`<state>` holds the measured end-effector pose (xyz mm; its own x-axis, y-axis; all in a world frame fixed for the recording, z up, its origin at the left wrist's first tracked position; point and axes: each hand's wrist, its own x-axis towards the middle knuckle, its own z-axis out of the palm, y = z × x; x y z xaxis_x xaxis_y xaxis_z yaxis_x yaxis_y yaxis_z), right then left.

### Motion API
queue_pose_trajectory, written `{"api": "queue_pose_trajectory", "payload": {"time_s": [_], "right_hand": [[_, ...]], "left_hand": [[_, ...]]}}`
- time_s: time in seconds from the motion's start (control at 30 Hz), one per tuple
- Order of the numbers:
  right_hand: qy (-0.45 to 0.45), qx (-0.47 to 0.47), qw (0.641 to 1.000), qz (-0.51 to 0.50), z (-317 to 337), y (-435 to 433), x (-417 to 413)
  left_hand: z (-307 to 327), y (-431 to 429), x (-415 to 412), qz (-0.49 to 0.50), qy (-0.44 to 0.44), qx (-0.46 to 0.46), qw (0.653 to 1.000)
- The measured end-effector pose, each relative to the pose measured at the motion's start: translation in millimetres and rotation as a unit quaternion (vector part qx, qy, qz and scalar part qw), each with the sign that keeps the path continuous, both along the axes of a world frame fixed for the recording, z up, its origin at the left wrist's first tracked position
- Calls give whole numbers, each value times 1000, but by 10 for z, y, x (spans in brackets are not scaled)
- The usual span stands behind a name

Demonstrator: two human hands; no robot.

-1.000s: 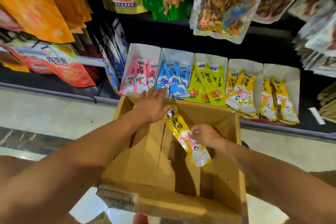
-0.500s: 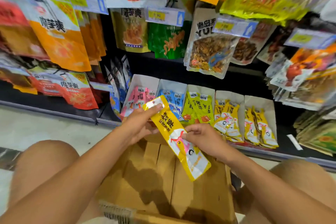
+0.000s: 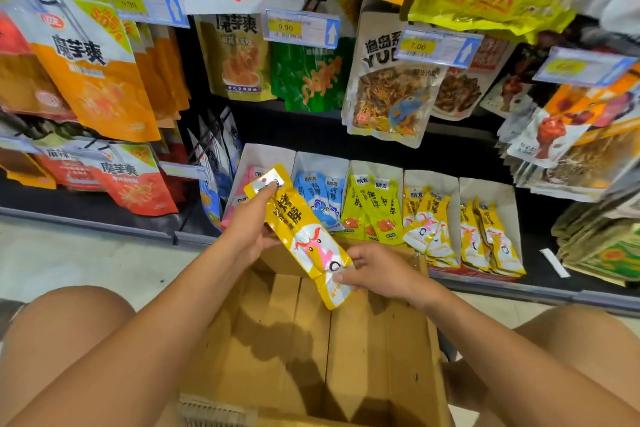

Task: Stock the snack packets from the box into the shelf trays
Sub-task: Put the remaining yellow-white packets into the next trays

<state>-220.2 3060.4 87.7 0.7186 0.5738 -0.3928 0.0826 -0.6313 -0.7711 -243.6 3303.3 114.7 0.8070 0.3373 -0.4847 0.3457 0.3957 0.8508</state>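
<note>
Shift: yellow packet (image 3: 304,236) has come up out of the cardboard box (image 3: 346,357) and now hangs in the air in front of the shelf, higher than a second ago
Left hand (image 3: 252,229): curls round the packet's upper half, one fingertip pressed on the white label at the top
Packet: slanted, top end up-left over the pink tray (image 3: 263,156), bottom end down-right above the box's far rim
Right hand (image 3: 377,274): pinches the crinkled lower end between thumb and fingers
Box: open between the knees; only bare cardboard shows inside
Trays, left to right: pink, blue tray (image 3: 322,163), lime tray (image 3: 375,173), then two yellow trays (image 3: 429,180) holding packets with the same print, so that is likely where this one belongs
Handling: looks light, long and floppy; the glossy film is probably slippery and creases easily, as the lower end already shows
Where to hold: by the flat sealed ends or across the middle edges, one hand being enough to slide it in top-up, without squeezing the filled part
</note>
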Motion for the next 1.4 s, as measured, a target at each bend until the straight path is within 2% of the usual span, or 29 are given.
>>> {"api": "queue_pose_trajectory", "payload": {"time_s": [0.1,0.23,0.43,0.53,0.6,0.67,0.73,0.83,0.97,1.0,1.07,1.13,1.23,1.33,1.4], "right_hand": [[-19,-5,1000,-16,16,-19,61],[-15,-8,998,-55,66,-83,110],[-77,-47,992,-91,266,-403,156],[-186,-116,970,-102,408,-639,247],[-286,-168,938,-100,415,-824,369],[-344,-215,909,-93,432,-1026,511],[-350,-232,901,-106,452,-1242,656],[-324,-236,908,-120,383,-1563,827],[-281,-267,915,-109,226,-2040,1070],[-262,-272,920,-107,196,-2170,1127],[-226,-286,925,-111,67,-2458,1249],[-197,-289,926,-140,-119,-2740,1349],[-138,-291,929,-183,-508,-3077,1531],[-65,-318,921,-215,-842,-3246,1783],[-29,-327,915,-235,-1025,-3295,1984]], "left_hand": [[-11,-12,91,22,-10,11,1000],[-19,-94,264,53,-34,82,995],[140,-533,595,15,-76,152,985],[180,-919,835,-11,-76,166,983],[195,-1248,968,-34,-80,183,979],[188,-1582,1112,-55,-84,191,977],[163,-1882,1240,-68,-91,196,974],[-11,-2241,1444,-80,-76,179,978],[-207,-2692,1627,-156,-87,213,961],[-294,-2774,1662,-195,-102,258,941],[-505,-2856,1664,-276,-123,367,880],[-817,-2819,1652,-311,-143,467,815],[-1296,-2662,1620,-364,-132,618,684],[-1667,-2496,1557,-407,-128,697,577],[-1848,-2428,1496,-435,-134,718,527]]}}
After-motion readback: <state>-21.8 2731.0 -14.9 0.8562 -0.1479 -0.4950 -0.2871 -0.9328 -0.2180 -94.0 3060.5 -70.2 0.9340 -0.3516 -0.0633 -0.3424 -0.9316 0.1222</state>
